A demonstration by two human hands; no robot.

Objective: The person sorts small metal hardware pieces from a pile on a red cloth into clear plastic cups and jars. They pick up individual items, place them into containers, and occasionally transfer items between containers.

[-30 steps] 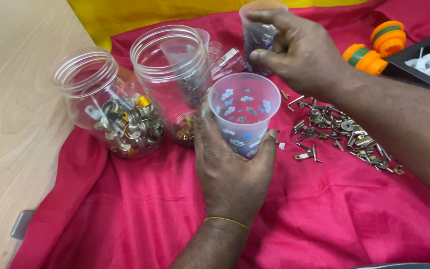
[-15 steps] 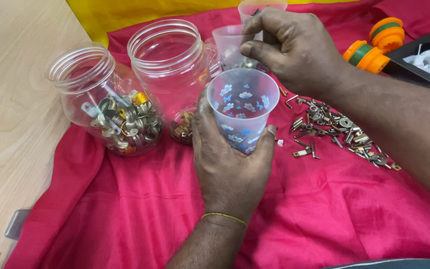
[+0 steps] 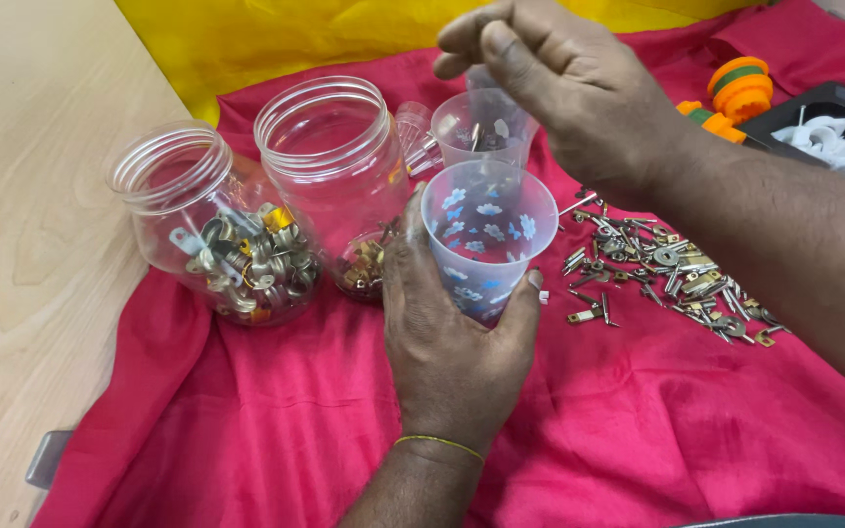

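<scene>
While the left hand (image 3: 457,337) wraps its fingers and thumb around the lower wall of a translucent plastic cup with a blue flower print (image 3: 488,235), the cup stands upright on the red cloth (image 3: 276,430) — mouth up, long axis vertical, nearest the viewer among the containers. It looks thin-walled and light, likely to flex if squeezed and to tip easily; the low, encircling grip on its side suits it. Beside it to the right, a scatter of small metal fittings (image 3: 667,269) lies loose on the cloth. To the left stand two clear jars: one tilted and part-filled with metal clips (image 3: 212,230), one upright with a few brass pieces at its base (image 3: 330,171). Just behind the printed cup sits a plain clear cup (image 3: 476,132), also upright. Above it hovers the right hand (image 3: 564,83), fingertips drawn together as if pinching — whether anything lies between them cannot be told. Farther back are an orange-and-green spool (image 3: 735,93), a black tray of white parts (image 3: 833,132), yellow fabric (image 3: 344,29), and the wooden table (image 3: 31,196).
</scene>
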